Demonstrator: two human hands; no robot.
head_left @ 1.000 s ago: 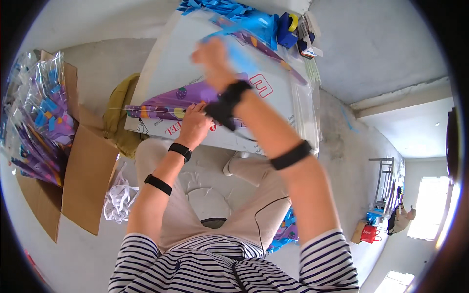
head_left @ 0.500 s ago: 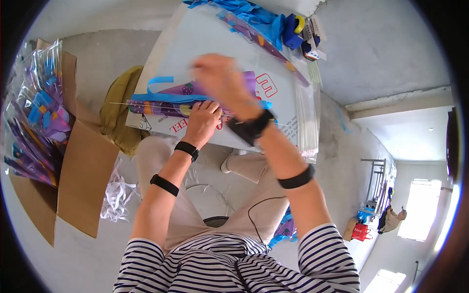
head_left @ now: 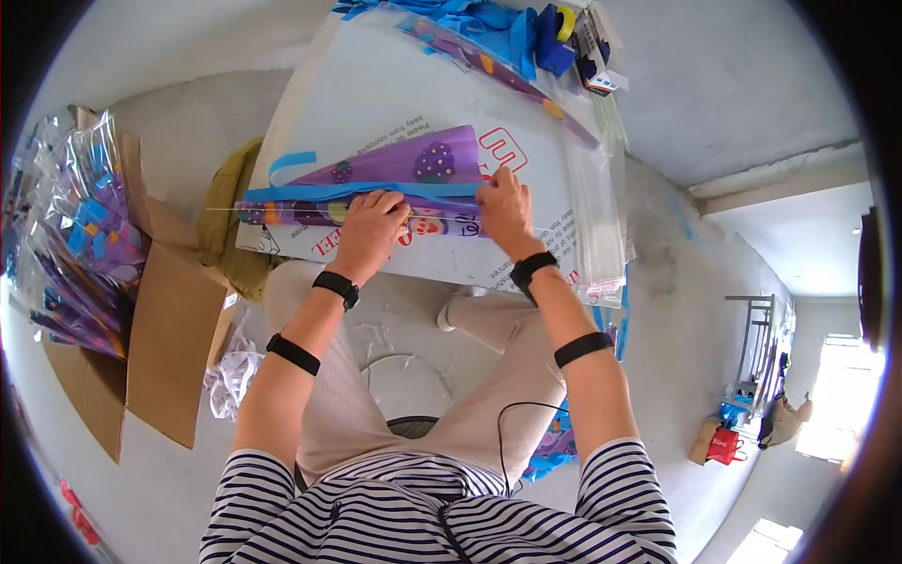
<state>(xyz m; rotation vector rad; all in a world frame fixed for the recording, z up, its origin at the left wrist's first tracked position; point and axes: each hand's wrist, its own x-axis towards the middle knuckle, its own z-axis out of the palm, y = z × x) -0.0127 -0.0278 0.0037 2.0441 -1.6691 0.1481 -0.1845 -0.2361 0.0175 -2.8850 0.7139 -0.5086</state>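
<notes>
A purple printed sheet [head_left: 399, 160] lies across the white board [head_left: 357, 94] in front of me, its near edge gathered into a narrow roll [head_left: 305, 213]. Along that roll runs a thin pale rod [head_left: 223, 209] that sticks out at the left. A blue ribbon [head_left: 319, 192] lies lengthwise over the sheet, its left end looping up. My left hand [head_left: 366, 233] is curled over the middle of the roll, fingers pressed down on it. At the roll's right end my right hand [head_left: 507, 211] is closed, fingertips on the sheet's edge; its grip is partly hidden.
Blue ribbons [head_left: 479, 28], a long packed purple piece [head_left: 498, 73] and a blue tape dispenser [head_left: 554, 42] sit at the board's far side. Clear plastic sleeves [head_left: 599, 221] line its right edge. An open carton [head_left: 178, 329] with wrapped purple pieces [head_left: 89, 235] stands left.
My right hand, blurred above the sheet before, has come down and right to the roll's right end. My left hand stays on the roll. The sheet's far flap is now uncovered.
</notes>
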